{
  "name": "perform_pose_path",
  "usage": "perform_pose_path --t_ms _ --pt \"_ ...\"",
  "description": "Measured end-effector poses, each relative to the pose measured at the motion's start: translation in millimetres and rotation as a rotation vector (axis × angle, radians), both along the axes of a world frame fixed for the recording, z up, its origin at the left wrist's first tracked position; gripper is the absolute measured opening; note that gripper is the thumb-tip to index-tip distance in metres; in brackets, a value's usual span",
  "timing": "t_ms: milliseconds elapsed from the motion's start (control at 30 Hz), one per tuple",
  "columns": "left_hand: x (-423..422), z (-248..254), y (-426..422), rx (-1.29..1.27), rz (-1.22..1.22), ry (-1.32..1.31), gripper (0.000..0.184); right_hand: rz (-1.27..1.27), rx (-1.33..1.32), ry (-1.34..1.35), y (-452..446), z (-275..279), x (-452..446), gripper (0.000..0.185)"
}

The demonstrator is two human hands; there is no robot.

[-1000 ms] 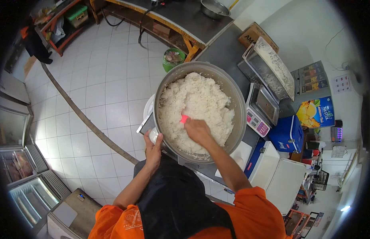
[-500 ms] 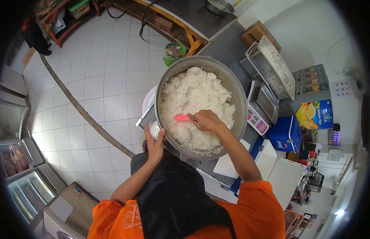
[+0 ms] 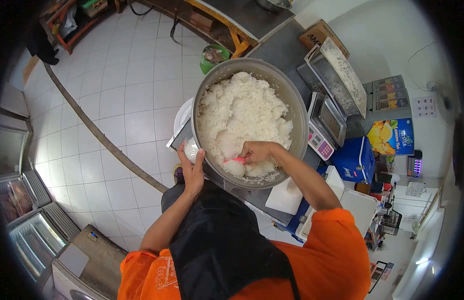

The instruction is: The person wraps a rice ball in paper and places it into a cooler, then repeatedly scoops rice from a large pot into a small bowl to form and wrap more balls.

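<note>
A large round metal pot [image 3: 299, 122] full of cooked white rice [image 3: 247, 112] stands before me at the counter's edge. My right hand [image 3: 259, 151] reaches into it, closed around a pink rice paddle [image 3: 234, 160]. The paddle's lower end is partly buried in the rice near the pot's front side, beside a rounded mound. At the pot's left outer side, my left hand [image 3: 193, 172] grips a small, rounded, whitish bowl-like thing [image 3: 191, 149]. Fingers and the pot rim partly hide it, so its exact kind is unclear.
Right of the pot stands a digital scale [image 3: 320, 146] with a metal tray, beside a rice-smeared metal container [image 3: 337, 80]. A blue cooler [image 3: 353, 160] and a white board [image 3: 283, 197] lie nearer me. A green bin [image 3: 212, 59] stands behind the pot; a hose [image 3: 99, 132] crosses the tiled floor.
My right hand has moved the pink paddle toward me and down into the rice. More of the paddle is now covered. My left hand keeps its hold beside the pot.
</note>
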State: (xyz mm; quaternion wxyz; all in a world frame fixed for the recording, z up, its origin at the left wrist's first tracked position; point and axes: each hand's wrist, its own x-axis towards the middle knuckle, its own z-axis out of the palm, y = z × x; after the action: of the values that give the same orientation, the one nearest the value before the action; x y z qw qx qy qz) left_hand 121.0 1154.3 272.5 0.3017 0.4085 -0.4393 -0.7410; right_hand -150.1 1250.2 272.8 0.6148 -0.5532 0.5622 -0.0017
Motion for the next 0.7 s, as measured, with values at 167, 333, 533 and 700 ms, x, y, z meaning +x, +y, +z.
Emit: perform_pose_path --t_ms 167,333,533,700 --pt "2.4 3.2 -3.6 -0.068 0.045 -0.019 0.062 -0.196 0.436 -0.065 -18.4 25.1 -11.5 0.026" --pt "17.3 65.3 -15.2 0.292 0.258 0.416 0.048 -0.348 0.343 -0.121 -0.6 69.4 -46.4 0.025" --pt "-58.2 89.3 2.6 0.685 -0.142 0.287 0.047 -0.839 -0.567 0.210 22.2 126.2 18.3 0.027" --pt "-127.9 22.2 -3.6 0.889 -0.284 0.373 0.048 -0.800 -0.531 1.019 16.2 101.8 113.4 0.050"
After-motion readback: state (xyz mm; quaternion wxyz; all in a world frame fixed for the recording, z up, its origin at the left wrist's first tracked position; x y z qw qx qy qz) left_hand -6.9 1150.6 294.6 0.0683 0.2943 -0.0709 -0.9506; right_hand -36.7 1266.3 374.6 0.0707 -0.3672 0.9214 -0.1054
